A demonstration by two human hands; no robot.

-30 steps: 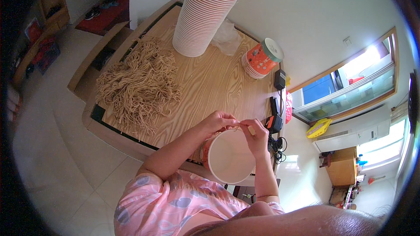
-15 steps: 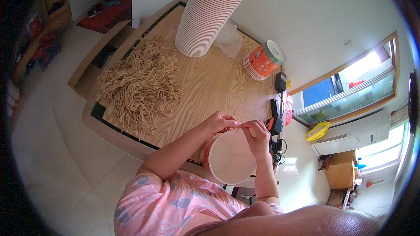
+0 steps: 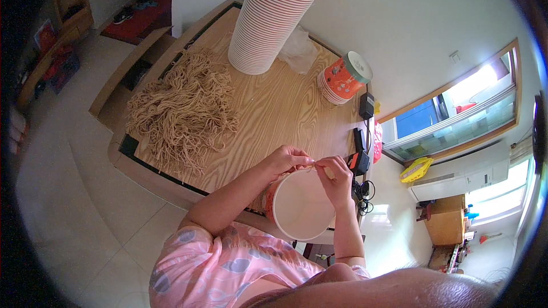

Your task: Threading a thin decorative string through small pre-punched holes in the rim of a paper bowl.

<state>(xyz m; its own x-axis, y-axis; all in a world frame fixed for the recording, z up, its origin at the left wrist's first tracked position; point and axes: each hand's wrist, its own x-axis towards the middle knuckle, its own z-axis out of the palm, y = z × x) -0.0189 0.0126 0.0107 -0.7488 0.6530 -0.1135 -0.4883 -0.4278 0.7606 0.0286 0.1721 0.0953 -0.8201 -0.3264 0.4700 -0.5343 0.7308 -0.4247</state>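
A white-lined paper bucket [image 3: 303, 208] with an orange outside lies tipped at the table's near edge, its mouth facing me. Above its upper rim, my left hand [image 3: 290, 159] and my right hand [image 3: 335, 174] meet with fingertips pinched close together. Between them shows a bit of thin tan string [image 3: 310, 167], mostly covered by the fingers. Both hands are closed on it. To the left on the table spreads a loose tangled heap of tan string [image 3: 182, 108].
A tall stack of nested paper buckets [image 3: 274, 20] rises at the back of the wood-grain table [image 3: 268, 120]. Beside it lies a clear plastic bag [image 3: 299, 51]. Farther right stands a short upside-down stack of orange buckets [image 3: 344, 78]. Black adapters [image 3: 366, 106] and cables line the right edge.
The fingertips have shifted very slightly at the string. The bucket and the things on the table stay where they were.
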